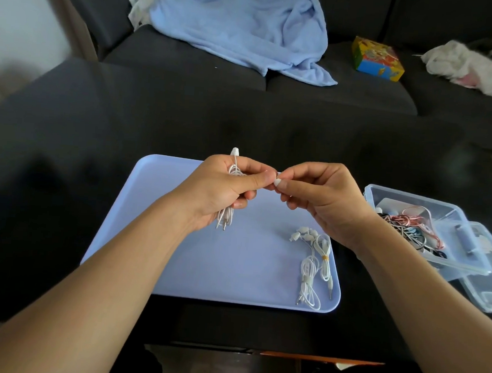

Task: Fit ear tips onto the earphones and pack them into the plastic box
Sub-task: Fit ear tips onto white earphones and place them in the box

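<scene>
Left hand (224, 185) grips coiled earphones (232, 172), right hand (322, 197) pinches ear tip (277, 182) above tray (177, 239) centre, plastic box (413, 198) beside right edge.

Head-worn view (wide-angle) looks forward and down, close over the tray (175, 268).
</scene>
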Available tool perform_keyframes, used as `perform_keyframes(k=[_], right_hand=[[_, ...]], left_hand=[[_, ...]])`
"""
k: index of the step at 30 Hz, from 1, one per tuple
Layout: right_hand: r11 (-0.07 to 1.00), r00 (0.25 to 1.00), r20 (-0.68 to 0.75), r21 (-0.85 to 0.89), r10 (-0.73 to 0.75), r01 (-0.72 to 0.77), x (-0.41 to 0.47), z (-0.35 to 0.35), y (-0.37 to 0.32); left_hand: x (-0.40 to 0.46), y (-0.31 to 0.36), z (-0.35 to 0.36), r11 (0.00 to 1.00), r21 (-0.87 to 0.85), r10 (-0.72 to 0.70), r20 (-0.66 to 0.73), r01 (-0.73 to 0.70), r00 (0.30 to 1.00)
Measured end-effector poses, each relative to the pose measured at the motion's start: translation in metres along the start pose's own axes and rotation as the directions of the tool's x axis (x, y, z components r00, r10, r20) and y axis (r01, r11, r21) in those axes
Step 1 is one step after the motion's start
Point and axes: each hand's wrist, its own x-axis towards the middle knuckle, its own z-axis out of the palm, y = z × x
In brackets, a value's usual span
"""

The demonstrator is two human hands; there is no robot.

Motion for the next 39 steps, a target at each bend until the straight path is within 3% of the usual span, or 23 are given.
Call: perform_keyframes(k=[6,12,17,19,24,29,33,39], right_hand=[[0.997,0.999,-0.005,-0.06,0.046,-0.046,-0.001,0.0,0.004],[0.987,0.991,0.01,0.085,0.134,-0.134,-0.002,-0.002,0.005],[0.98,0.989,-0.009,0.134,0.151,-0.148,-0.002,0.003,0.004],[0.99,0.994,-0.018,0.097,0.108,-0.106,-0.001,0.005,0.004],[0.931,0.976,-0.057,-0.316,-0.21,0.182,-0.003,0.006,0.003],[0.816,0.907,-0.051,-0.46,-0.419,0.351,-0.005,0.013,0.004],[0.796,0.886,-0.047,-0.463,-0.462,0.391,-0.005,0.011,0.001],[0.924,0.947,-0.063,-0.249,-0.315,0.291,-0.008,0.008,-0.003]], left_hand=[[-0.001,-0.003,0.002,0.975,0.194,0.119,-0.04,-0.109,0.992],[-0.002,-0.004,0.006,0.927,0.283,0.269,-0.05,-0.244,0.962],[-0.003,-0.003,0.007,0.915,0.295,0.311,-0.077,-0.276,0.947],[-0.003,-0.003,0.006,0.938,0.244,0.273,-0.088,-0.245,0.958],[-0.002,-0.002,0.005,1.0,0.007,0.026,-0.111,-0.026,0.994],[-0.001,0.002,0.005,0.942,-0.294,-0.174,-0.011,0.163,0.985],[-0.001,0.004,0.002,0.915,-0.356,-0.171,0.083,0.189,0.982],[-0.001,0.001,-0.001,0.93,-0.313,-0.151,0.152,0.192,0.977]])
